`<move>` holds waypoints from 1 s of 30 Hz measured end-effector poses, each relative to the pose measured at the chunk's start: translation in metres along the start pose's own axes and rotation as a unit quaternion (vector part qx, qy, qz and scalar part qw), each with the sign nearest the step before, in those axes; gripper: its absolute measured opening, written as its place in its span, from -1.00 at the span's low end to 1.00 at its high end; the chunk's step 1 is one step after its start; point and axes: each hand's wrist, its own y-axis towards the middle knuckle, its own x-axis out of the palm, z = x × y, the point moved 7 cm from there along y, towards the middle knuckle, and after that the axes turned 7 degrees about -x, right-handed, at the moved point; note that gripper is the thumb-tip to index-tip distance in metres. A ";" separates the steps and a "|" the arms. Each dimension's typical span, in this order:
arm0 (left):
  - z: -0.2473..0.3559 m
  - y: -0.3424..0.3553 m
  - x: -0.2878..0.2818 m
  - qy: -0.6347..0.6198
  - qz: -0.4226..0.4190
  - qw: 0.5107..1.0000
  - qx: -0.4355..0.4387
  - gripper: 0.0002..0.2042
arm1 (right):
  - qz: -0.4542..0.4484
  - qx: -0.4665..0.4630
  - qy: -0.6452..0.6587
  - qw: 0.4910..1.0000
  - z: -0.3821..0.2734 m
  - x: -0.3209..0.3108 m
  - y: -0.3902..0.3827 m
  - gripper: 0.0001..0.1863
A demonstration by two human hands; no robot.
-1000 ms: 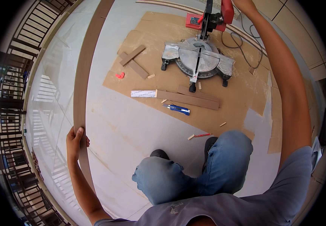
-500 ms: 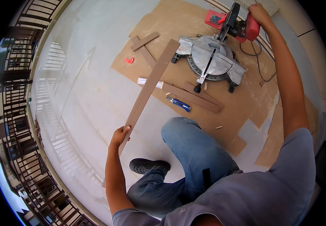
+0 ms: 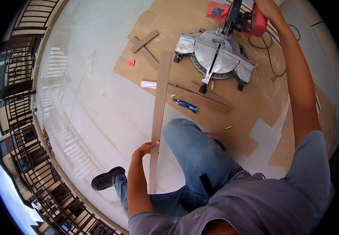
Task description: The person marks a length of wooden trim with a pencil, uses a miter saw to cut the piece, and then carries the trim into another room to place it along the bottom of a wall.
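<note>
My left hand (image 3: 147, 149) is closed round the lower part of a long brown board (image 3: 161, 94), which stretches away from me with its far end just left of the miter saw's grey base (image 3: 216, 58). At the upper right, my right hand (image 3: 268, 9) grips the red handle housing (image 3: 258, 21) of the saw, its fingers partly hidden at the picture's edge. The saw head is raised above the slotted round table. A blue utility knife (image 3: 186, 106) lies right of the board, near more brown strips (image 3: 204, 100).
Cardboard sheets (image 3: 138, 29) cover the floor under the saw. Two crossed offcuts (image 3: 144, 42) and a red scrap (image 3: 130, 62) lie at the far left of them. A power cord (image 3: 271, 58) curls right of the saw. Dark railings (image 3: 18, 129) line the left side.
My left hand has moved right, and the board has swung away from the saw to point more straight ahead. My left foot has shifted left. My right hand stays on the saw.
</note>
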 end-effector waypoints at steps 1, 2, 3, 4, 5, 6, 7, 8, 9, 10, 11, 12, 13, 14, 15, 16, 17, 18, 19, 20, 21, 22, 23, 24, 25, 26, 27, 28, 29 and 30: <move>0.002 -0.005 0.003 -0.002 -0.022 1.000 0.007 -0.03 | -0.020 -0.071 -0.048 0.996 -0.011 0.000 0.000 -0.64; 0.003 -0.011 0.005 -0.005 -0.052 0.999 0.000 -0.05 | -0.041 -0.141 -0.094 0.985 -0.021 0.003 0.002 -0.64; 0.005 -0.019 0.009 -0.013 -0.084 0.996 0.000 -0.07 | -0.065 -0.209 -0.140 0.966 -0.030 0.008 0.001 -0.64; 0.006 -0.028 0.012 -0.010 -0.113 0.993 -0.023 -0.09 | -0.086 -0.214 -0.161 0.960 -0.030 0.011 0.001 -0.64; 0.010 -0.036 0.016 0.002 -0.139 0.990 -0.034 -0.16 | -0.105 -0.219 -0.183 0.952 -0.031 0.014 0.004 -0.64; 0.017 -0.048 0.026 0.026 -0.198 0.980 -0.023 -0.17 | -0.125 -0.223 -0.204 0.945 -0.031 0.018 0.002 -0.63; 0.024 -0.055 0.033 0.056 -0.230 0.971 -0.031 -0.19 | -0.107 -0.188 -0.163 0.963 -0.028 0.013 0.002 -0.64; 0.034 -0.066 0.046 0.096 -0.287 0.953 -0.011 -0.19 | -0.088 -0.153 -0.122 0.977 -0.027 0.010 0.001 -0.64; 0.040 -0.075 0.059 0.131 -0.332 0.934 0.006 -0.19 | -0.072 -0.120 -0.080 0.987 -0.025 0.009 -0.002 -0.64; 0.050 -0.083 0.073 0.153 -0.388 0.908 0.038 -0.19 | -0.039 -0.038 -0.035 0.998 -0.016 0.004 -0.004 -0.63; 0.055 -0.091 0.083 0.140 -0.436 0.889 0.028 -0.20 | -0.031 -0.013 -0.021 0.999 -0.014 0.003 -0.004 -0.62; 0.063 -0.088 0.087 0.170 -0.396 0.901 0.054 -0.19 | -0.024 0.015 -0.005 1.000 -0.012 0.004 -0.005 -0.60; 0.067 -0.090 0.091 0.196 -0.388 0.897 0.080 -0.18 | -0.017 0.044 0.011 0.999 -0.006 0.004 -0.005 -0.57; 0.070 -0.087 0.090 0.172 -0.361 0.914 0.065 -0.15 | -0.041 0.056 0.018 0.997 -0.004 0.008 -0.002 -0.50; 0.068 -0.085 0.089 0.162 -0.344 0.924 0.038 -0.11 | -0.070 -0.014 -0.055 0.996 -0.012 0.013 0.005 -0.49; 0.066 -0.084 0.086 0.143 -0.327 0.934 0.022 -0.08 | -0.101 -0.085 -0.127 0.983 -0.020 0.020 0.011 -0.47; 0.063 -0.083 0.082 0.158 -0.302 0.940 0.016 -0.04 | -0.133 -0.157 -0.196 0.959 -0.027 0.027 0.013 -0.46; 0.060 -0.083 0.077 0.163 -0.278 0.947 0.021 0.00 | -0.104 -0.069 -0.135 0.983 -0.015 0.021 0.017 -0.48; 0.057 -0.082 0.072 0.174 -0.257 0.950 0.028 0.04 | -0.072 0.019 -0.072 0.995 -0.005 0.016 0.018 -0.50; 0.055 -0.080 0.061 0.205 -0.161 0.965 0.042 0.05 | -0.036 0.105 -0.008 0.994 0.004 0.011 0.017 -0.51; 0.057 -0.080 0.059 0.199 -0.141 0.967 0.068 0.05 | -0.044 0.122 0.050 0.990 0.003 0.012 0.017 -0.53; 0.054 -0.082 0.060 0.214 -0.121 0.966 0.075 0.06 | -0.052 0.139 0.107 0.983 0.000 0.013 0.015 -0.54; 0.052 -0.081 0.058 0.230 -0.073 0.968 0.064 0.07 | -0.061 0.155 0.165 0.972 -0.004 0.013 0.011 -0.55; 0.059 -0.083 0.057 0.206 -0.011 0.972 0.109 -0.07 | -0.061 0.153 0.139 0.977 -0.009 0.009 0.010 -0.56; 0.069 -0.087 0.061 0.147 0.014 0.972 0.180 -0.14 | -0.062 0.150 0.112 0.980 -0.014 0.005 0.010 -0.57; 0.078 -0.091 0.063 0.086 0.062 0.966 0.236 -0.22 | -0.063 0.146 0.086 0.984 -0.018 0.002 0.010 -0.58; 0.086 -0.098 0.066 0.038 0.096 0.949 0.299 -0.29 | -0.073 0.159 0.101 0.979 -0.019 0.002 0.007 -0.60; 0.091 -0.099 0.068 0.010 0.139 0.938 0.316 -0.42 | -0.083 0.172 0.116 0.975 -0.019 0.002 0.005 -0.62; 0.092 -0.100 0.070 -0.008 0.172 0.937 0.305 -0.41 | -0.091 0.185 0.131 0.970 -0.018 0.004 0.004 -0.64; 0.094 -0.097 0.075 -0.011 0.190 0.940 0.283 -0.40 | -0.101 0.195 0.157 0.963 -0.016 0.007 0.003 -0.66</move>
